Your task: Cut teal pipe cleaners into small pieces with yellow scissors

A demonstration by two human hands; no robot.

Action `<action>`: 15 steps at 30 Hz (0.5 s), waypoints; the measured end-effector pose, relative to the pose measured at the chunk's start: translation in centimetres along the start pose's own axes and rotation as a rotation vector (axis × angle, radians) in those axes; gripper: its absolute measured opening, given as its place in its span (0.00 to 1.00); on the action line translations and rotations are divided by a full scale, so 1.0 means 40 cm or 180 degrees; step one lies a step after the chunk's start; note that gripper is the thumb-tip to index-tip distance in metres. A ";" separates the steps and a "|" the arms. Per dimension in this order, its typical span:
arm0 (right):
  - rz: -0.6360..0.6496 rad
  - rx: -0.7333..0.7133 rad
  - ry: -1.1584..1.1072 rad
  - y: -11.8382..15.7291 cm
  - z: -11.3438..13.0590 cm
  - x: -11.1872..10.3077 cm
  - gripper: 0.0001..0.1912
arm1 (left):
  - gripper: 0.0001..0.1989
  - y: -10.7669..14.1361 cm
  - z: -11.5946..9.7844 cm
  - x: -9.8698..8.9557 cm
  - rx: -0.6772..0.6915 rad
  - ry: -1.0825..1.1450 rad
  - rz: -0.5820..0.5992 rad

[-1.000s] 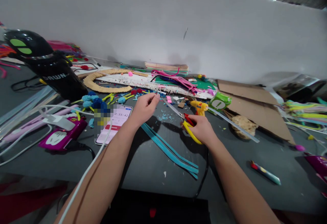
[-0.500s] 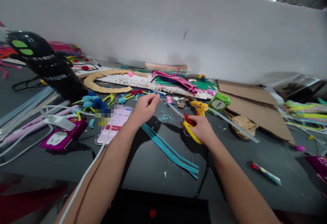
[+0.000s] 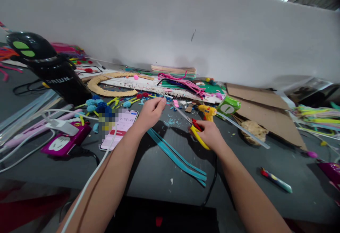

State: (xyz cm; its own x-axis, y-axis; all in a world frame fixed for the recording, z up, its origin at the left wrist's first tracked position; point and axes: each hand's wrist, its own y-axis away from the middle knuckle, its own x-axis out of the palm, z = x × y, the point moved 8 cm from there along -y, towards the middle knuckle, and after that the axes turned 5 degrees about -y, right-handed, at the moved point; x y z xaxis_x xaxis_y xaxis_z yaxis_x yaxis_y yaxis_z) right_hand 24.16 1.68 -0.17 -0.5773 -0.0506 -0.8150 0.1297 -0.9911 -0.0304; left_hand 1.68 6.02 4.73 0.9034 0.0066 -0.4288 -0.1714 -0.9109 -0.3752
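- Left of and a little nearer the wearer than the glue gun (image 3: 207,110), the right hand (image 3: 209,133) grips scissors (image 3: 199,140), fingers wrapped round the red and yellow handles.
- Blades angle away toward the left fingertips; whether they are parted, cannot tell.
- Farther left of the gun, left hand (image 3: 151,114) has thumb and forefinger pinched together. Anything between them is too small to make out.
- Blue strips (image 3: 172,155) lie nearer the wearer than the gun and to its left, running from beside the left hand across the desk (image 3: 239,194). Whether that hand holds their far end, cannot tell.
- Blue clippings (image 3: 172,122) scattered left of the gun, between the hands.
- Phone (image 3: 127,118) with a running-time display, well left of the gun, beside the left forearm.
- Judgement: fine snipping in hand. A cut from this pose calls for a steady pinch, blade tips lined up carefully, and fingertips kept out of their path.
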 end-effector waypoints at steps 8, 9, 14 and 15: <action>0.0001 0.0064 -0.0043 0.003 0.004 -0.006 0.16 | 0.22 0.001 0.008 0.000 -0.0011 -0.0057 -0.0051; 0.0007 0.0082 -0.0044 0.003 0.004 -0.005 0.16 | 0.22 0.001 0.008 -0.001 -0.0019 -0.0083 -0.0055; 0.0054 0.0101 -0.0026 0.004 0.002 -0.001 0.16 | 0.22 0.000 0.004 -0.002 0.0003 -0.0145 -0.0047; 0.0056 0.0099 -0.0022 0.004 0.002 -0.001 0.16 | 0.22 0.000 0.003 -0.002 0.0012 -0.0142 -0.0047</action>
State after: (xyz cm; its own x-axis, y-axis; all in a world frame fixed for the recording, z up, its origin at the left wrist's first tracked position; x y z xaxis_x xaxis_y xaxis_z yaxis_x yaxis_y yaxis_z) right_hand 24.15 1.53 -0.11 -0.5807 -0.0688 -0.8112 0.1149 -0.9934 0.0020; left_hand 1.57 6.07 4.66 0.8874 0.0384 -0.4594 -0.1598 -0.9091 -0.3847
